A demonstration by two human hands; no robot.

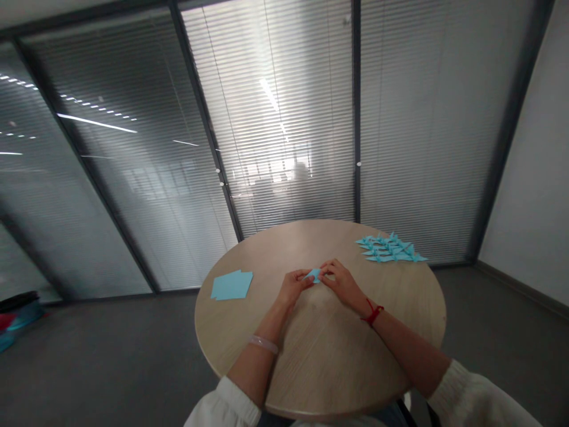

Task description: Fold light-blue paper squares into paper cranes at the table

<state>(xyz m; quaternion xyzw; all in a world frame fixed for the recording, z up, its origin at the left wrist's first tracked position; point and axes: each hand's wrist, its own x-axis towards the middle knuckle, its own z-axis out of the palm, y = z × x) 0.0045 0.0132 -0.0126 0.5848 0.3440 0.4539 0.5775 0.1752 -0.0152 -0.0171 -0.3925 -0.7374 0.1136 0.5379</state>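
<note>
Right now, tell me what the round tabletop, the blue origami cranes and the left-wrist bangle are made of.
The round tabletop looks like matte wood-grain veneer or laminate, finely streaked. The blue origami cranes look like thin matte paper, crisply folded. The bangle is pale, translucent and glossy: perhaps glass or plastic.

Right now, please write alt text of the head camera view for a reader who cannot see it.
The left hand and right hand pinch a folded blue paper over a round wooden table. Blue paper sheets lie to the left, folded blue cranes to the right.
</note>
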